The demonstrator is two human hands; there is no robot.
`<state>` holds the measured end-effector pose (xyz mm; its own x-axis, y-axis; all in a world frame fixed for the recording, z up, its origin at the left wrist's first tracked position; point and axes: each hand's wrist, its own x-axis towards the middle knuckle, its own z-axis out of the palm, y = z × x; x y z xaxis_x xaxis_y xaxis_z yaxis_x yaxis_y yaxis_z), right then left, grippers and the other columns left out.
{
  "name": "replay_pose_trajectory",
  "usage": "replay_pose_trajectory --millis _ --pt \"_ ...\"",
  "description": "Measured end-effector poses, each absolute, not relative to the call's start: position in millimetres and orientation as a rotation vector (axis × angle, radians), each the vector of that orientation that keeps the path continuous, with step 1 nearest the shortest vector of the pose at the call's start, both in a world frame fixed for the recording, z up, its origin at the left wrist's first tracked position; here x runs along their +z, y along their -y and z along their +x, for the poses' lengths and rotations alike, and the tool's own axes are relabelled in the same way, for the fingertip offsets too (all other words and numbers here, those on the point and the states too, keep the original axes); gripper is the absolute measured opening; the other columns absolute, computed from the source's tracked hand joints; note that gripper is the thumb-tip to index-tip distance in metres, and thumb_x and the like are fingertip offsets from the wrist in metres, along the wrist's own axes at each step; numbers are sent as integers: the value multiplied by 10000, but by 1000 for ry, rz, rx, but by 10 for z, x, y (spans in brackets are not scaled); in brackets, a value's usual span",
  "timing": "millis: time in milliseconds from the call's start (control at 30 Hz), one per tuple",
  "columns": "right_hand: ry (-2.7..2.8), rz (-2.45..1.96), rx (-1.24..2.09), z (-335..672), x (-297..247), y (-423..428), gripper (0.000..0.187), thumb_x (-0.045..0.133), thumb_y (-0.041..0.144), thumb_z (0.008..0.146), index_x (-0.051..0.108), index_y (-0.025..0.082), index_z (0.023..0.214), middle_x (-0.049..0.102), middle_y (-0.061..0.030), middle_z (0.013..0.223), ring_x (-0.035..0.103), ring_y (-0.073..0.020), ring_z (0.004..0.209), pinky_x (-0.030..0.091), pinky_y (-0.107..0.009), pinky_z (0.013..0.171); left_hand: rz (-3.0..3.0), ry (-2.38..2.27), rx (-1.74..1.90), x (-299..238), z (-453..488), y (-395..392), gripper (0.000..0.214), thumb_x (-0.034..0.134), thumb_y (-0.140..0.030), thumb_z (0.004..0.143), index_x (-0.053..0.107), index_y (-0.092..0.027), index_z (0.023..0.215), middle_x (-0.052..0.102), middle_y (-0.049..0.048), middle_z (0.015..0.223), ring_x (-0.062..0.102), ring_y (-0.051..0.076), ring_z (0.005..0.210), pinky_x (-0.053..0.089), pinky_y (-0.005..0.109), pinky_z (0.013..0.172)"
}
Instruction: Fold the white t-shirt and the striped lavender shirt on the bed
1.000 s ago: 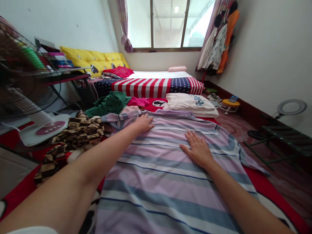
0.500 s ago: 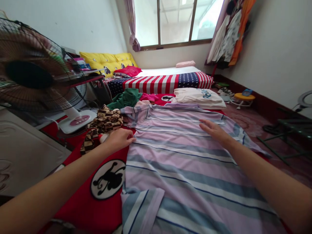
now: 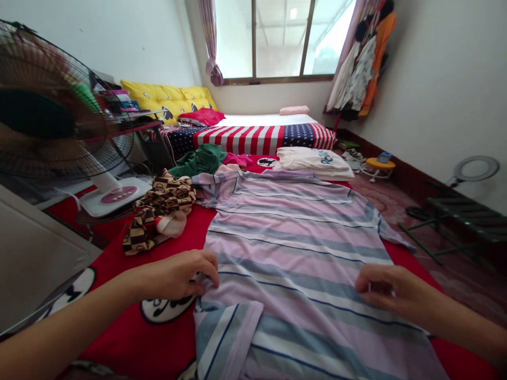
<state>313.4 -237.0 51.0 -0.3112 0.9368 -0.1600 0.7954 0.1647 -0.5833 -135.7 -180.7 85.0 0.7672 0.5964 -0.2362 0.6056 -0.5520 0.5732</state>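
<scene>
A striped shirt (image 3: pixel 285 253) in lilac, grey-blue and white lies spread out over a red cloth with round black-and-white motifs. One sleeve is folded inward at the near left. At the shirt's left edge is my left hand (image 3: pixel 184 274), its fingers bent and thumb apart; I cannot tell if the fingertips touch the fabric. My right hand (image 3: pixel 390 287) is over the right side of the shirt, fingers loosely curled with a gap inside them. No cloth is seen raised by either hand.
A brown checked cloth (image 3: pixel 170 195) and a green garment (image 3: pixel 202 158) lie crumpled at the left. Folded white clothing (image 3: pixel 312 162) sits at the far end. A fan (image 3: pixel 106 182) stands left. A green folding stool (image 3: pixel 459 216) and a yellow stool (image 3: pixel 380 164) are to the right.
Both hands have moved nearer to me along the shirt's sides, and the fingers of my right hand have curled from a flat pose. The shirt lies much as before.
</scene>
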Motion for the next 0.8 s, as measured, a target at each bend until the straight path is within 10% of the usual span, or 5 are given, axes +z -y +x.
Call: replay_pose_trajectory --millis 367,567,800 --pt "2281 -1698 988 3172 617 2947 467 475 36 493 656 261 860 598 -30 995 588 -202 905 465 -279 794 2253 -773 11 722 -1339 1911 161 620 -140 779 733 -254 766 647 36 944 578 163 881 448 242 797" --pt "2323 -1622 851 3214 507 2967 177 519 149 804 640 211 690 588 -40 850 584 -157 779 450 -257 713 1942 -859 17 944 -1598 1832 73 682 -281 734 710 -240 788 693 31 818 599 194 793 461 260 742" --pt "2286 -1491 891 3005 657 2978 200 536 210 850 623 202 671 603 -41 819 586 -151 747 443 -250 684 1888 -1124 -141 1076 -1799 1819 249 611 -115 613 722 -280 764 704 -30 837 611 197 815 473 256 751"
